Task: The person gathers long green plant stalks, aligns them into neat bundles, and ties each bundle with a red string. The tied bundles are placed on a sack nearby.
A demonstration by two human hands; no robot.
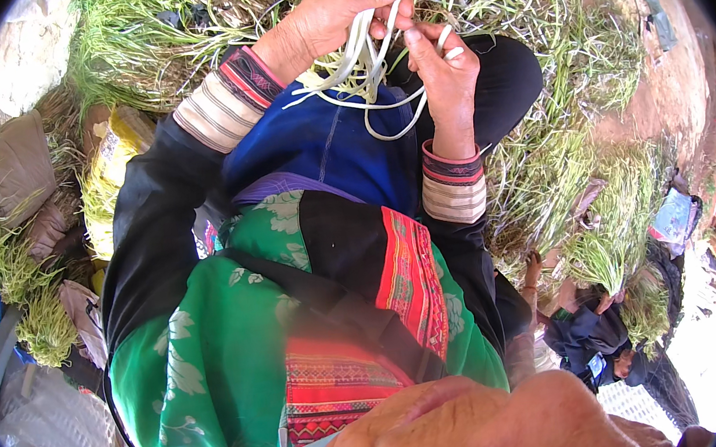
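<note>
My left hand grips a loose bundle of pale, flat plant strips at the top of the view. Their ends hang over my lap, which is covered by blue cloth. Close beside it on the right, my right hand is closed on pale strands, with ends poking out between thumb and fingers. From this hand one strand bends down in a loop above the cloth. The fingertips of both hands nearly meet. The upper end of the bundle is cut off by the picture's edge.
Heaps of green and yellowish grass-like stalks lie ahead and to the right. On the left are a yellow sack and brown wrapping. Another person's hand reaches into stalks at the lower right.
</note>
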